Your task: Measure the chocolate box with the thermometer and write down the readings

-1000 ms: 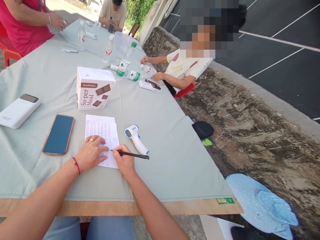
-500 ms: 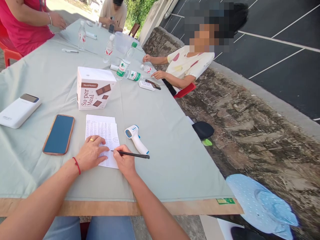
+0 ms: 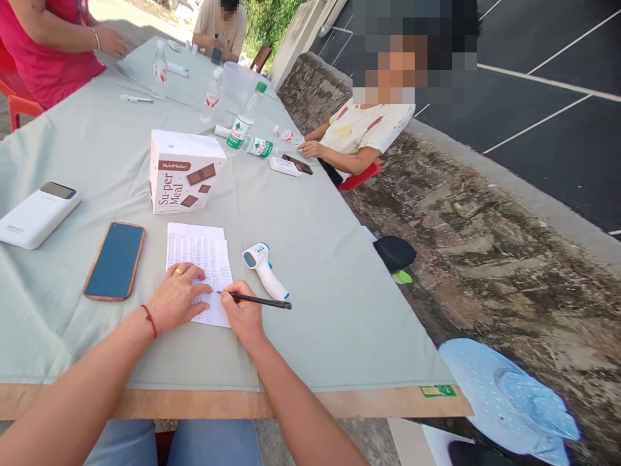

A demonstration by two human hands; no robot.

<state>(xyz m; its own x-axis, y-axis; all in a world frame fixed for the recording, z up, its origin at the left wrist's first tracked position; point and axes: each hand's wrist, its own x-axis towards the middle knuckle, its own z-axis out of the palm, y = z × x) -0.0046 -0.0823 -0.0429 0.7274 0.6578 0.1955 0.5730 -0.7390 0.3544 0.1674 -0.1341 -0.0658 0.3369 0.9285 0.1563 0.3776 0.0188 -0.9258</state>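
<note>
Sheets of paper (image 3: 198, 243) covered with rows of small writing lie on the cloth in front of me. My left hand (image 3: 182, 294) rests on them, fingers spread and palm down, holding nothing. A black pen (image 3: 259, 299) is pinched in my right hand (image 3: 244, 312), its tip at the paper near my left fingertips. Just right of the paper lies a white and blue infrared thermometer (image 3: 266, 270). A smartphone (image 3: 114, 261) in a brown case is left of my left hand. Beyond the paper stands a white box (image 3: 187, 171) labelled Su-per Meal.
A white power bank (image 3: 39, 217) lies at the left. Several water bottles (image 3: 240, 129) stand or lie farther up the table (image 3: 339, 323). One person sits at the right (image 3: 369, 133), others are at the far end and left. A blue hat (image 3: 509, 395) is beyond the right corner.
The person at the right has leaned in, and that person's hands have drawn closer together by the lying bottle. My hands, the pen and the paper look almost unmoved.
</note>
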